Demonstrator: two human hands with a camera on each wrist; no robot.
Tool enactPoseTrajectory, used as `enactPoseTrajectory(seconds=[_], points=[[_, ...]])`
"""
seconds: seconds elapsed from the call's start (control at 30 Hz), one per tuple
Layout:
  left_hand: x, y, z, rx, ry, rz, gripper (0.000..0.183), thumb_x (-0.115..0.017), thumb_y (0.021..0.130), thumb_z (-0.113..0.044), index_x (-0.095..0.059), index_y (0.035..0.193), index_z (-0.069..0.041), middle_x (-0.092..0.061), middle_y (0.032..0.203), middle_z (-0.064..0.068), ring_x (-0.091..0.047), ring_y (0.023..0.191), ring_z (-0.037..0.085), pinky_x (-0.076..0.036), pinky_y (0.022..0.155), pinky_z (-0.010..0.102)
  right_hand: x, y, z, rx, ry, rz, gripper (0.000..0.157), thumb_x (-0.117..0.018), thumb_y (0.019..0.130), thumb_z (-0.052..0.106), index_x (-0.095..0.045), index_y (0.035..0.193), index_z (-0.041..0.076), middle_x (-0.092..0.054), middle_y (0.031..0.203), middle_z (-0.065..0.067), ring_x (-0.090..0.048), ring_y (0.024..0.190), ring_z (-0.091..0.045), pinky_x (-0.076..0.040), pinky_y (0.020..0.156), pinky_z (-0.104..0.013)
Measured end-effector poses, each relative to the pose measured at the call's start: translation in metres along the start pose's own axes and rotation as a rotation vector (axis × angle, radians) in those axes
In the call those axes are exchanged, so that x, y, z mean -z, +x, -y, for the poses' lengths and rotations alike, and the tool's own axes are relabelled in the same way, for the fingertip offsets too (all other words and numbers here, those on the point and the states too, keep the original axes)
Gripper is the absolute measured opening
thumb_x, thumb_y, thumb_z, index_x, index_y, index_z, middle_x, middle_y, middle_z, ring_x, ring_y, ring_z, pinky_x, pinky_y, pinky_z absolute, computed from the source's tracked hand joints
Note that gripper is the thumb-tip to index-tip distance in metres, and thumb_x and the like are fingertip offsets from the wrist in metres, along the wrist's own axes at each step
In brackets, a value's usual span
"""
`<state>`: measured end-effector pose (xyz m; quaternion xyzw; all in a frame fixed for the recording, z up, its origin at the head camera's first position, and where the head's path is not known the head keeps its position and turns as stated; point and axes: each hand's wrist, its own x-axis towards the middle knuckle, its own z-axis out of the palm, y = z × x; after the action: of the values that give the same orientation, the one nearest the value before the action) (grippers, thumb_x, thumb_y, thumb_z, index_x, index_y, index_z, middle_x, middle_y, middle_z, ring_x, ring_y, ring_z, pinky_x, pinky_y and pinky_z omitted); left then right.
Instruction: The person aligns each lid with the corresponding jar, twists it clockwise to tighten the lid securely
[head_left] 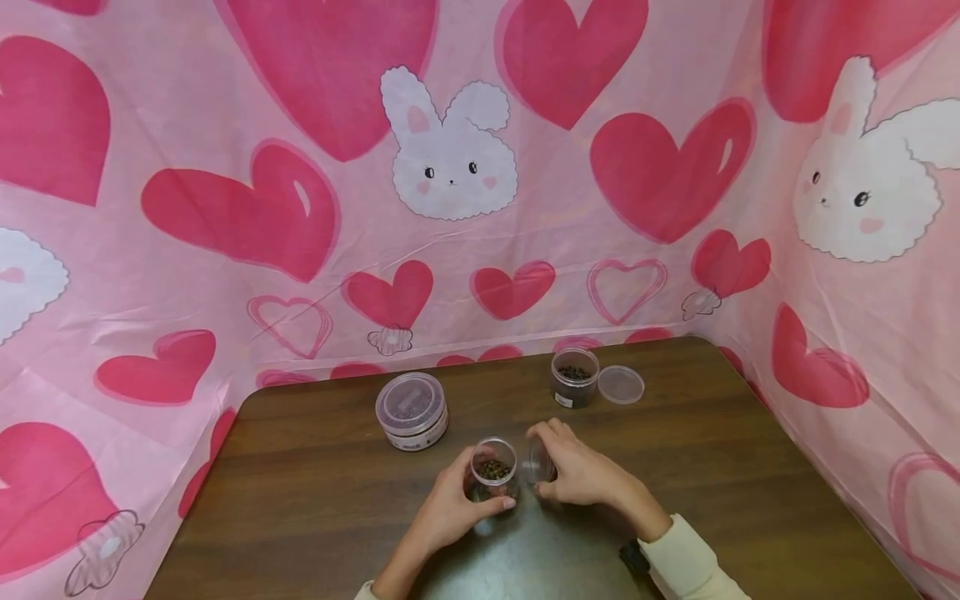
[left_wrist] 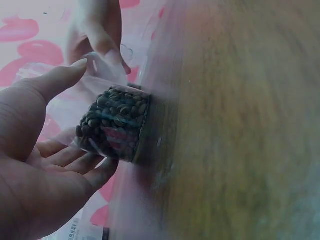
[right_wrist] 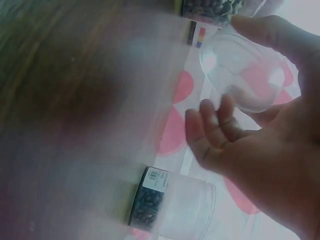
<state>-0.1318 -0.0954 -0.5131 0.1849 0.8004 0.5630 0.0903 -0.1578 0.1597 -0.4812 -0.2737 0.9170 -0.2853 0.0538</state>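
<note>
My left hand (head_left: 448,507) grips a clear plastic jar (head_left: 495,473) that stands open-topped near the table's middle. Thumb and fingers wrap its sides. Dark, bean-like pieces (left_wrist: 115,120) fill the lower part of this jar, as the left wrist view shows. Just to the right, my right hand (head_left: 583,473) holds a clear round lid (right_wrist: 242,70) between thumb and fingers. The lid is tilted on edge, beside the jar's rim and apart from it.
Behind my right hand stands a second open clear jar (head_left: 574,392) with dark pieces and a white label. A loose clear lid (head_left: 621,385) lies beside it. A wide lidded tub (head_left: 412,408) sits at the back left. Heart-printed cloth (head_left: 517,250) borders the wooden table (head_left: 300,500).
</note>
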Motion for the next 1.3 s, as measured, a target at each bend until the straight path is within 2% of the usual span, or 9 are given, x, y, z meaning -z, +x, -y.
enactPoseTrajectory(seconds=[0.2,0.4,0.5,0.67,0.77,0.9,0.97,1.13,1.3], points=[[0.001,0.001,-0.002,-0.005,0.017,0.002,0.069,-0.091,0.084,-0.032,-0.057,0.139,-0.009,-0.072,0.128,0.006,-0.071,0.115,0.019,-0.054,0.097,0.024,0.005,0.002,0.001,0.043,0.063,-0.056,0.068,-0.089,0.079,0.019,-0.053,0.136,0.005,-0.053,0.125,-0.006,-0.058,0.112,-0.019,-0.054,0.096,-0.038],[0.002,0.002,-0.003,-0.007,0.039,0.003,0.070,-0.090,0.084,-0.033,-0.057,0.140,-0.009,-0.073,0.125,0.004,-0.071,0.114,0.018,-0.053,0.098,0.024,0.014,0.003,0.002,0.063,0.125,-0.077,0.067,-0.088,0.076,0.015,-0.053,0.132,0.007,-0.065,0.126,-0.004,-0.065,0.114,-0.019,-0.056,0.096,-0.038],[0.002,0.001,-0.003,-0.005,0.044,0.006,0.069,-0.090,0.084,-0.033,-0.057,0.139,-0.010,-0.073,0.125,0.003,-0.070,0.114,0.017,-0.054,0.097,0.026,0.016,0.003,0.003,0.067,0.189,-0.086,0.067,-0.089,0.078,0.015,-0.053,0.134,0.009,-0.065,0.118,0.000,-0.066,0.100,-0.013,-0.056,0.086,-0.029],[0.001,-0.001,-0.003,0.002,0.034,0.014,0.067,-0.089,0.085,-0.033,-0.057,0.139,-0.013,-0.073,0.125,0.002,-0.070,0.112,0.014,-0.054,0.097,0.027,0.019,0.005,0.006,0.123,0.238,-0.114,0.069,-0.092,0.082,0.026,-0.056,0.140,0.017,-0.056,0.117,0.001,-0.058,0.082,-0.009,-0.055,0.071,-0.025],[0.002,-0.002,-0.002,0.004,0.023,0.021,0.065,-0.089,0.086,-0.032,-0.057,0.139,-0.015,-0.074,0.122,0.002,-0.071,0.108,0.011,-0.055,0.095,0.027,0.021,0.006,0.010,0.142,0.244,-0.104,0.070,-0.089,0.085,0.037,-0.055,0.144,0.019,-0.057,0.118,0.002,-0.056,0.082,-0.007,-0.053,0.070,-0.024],[0.002,-0.003,-0.002,0.005,0.015,0.030,0.063,-0.088,0.087,-0.031,-0.056,0.139,-0.017,-0.074,0.118,0.001,-0.071,0.100,0.008,-0.055,0.092,0.026,0.023,0.005,0.016,0.134,0.265,-0.093,0.073,-0.086,0.087,0.046,-0.053,0.145,0.018,-0.061,0.107,0.002,-0.057,0.081,-0.005,-0.054,0.069,-0.024],[0.002,-0.003,-0.002,0.004,0.015,0.032,0.063,-0.088,0.087,-0.031,-0.056,0.139,-0.019,-0.075,0.117,0.001,-0.071,0.099,0.007,-0.055,0.091,0.027,0.023,0.006,0.019,0.136,0.262,-0.114,0.072,-0.087,0.086,0.046,-0.054,0.144,0.018,-0.062,0.105,0.003,-0.057,0.083,-0.005,-0.054,0.070,-0.025],[0.002,-0.003,-0.003,0.005,0.028,0.027,0.064,-0.088,0.086,-0.033,-0.055,0.140,-0.024,-0.074,0.120,-0.001,-0.070,0.102,0.007,-0.055,0.094,0.029,0.023,0.009,0.025,0.191,0.236,-0.169,0.070,-0.090,0.083,0.043,-0.059,0.142,0.023,-0.061,0.111,0.007,-0.056,0.085,-0.004,-0.054,0.070,-0.024],[0.002,-0.005,-0.004,0.001,0.047,0.014,0.066,-0.088,0.086,-0.035,-0.055,0.141,-0.022,-0.073,0.128,-0.001,-0.068,0.110,0.008,-0.054,0.098,0.030,0.022,0.013,0.033,0.245,0.256,-0.134,0.072,-0.089,0.084,0.042,-0.058,0.147,0.025,-0.059,0.115,0.004,-0.053,0.082,-0.003,-0.053,0.068,-0.022]])
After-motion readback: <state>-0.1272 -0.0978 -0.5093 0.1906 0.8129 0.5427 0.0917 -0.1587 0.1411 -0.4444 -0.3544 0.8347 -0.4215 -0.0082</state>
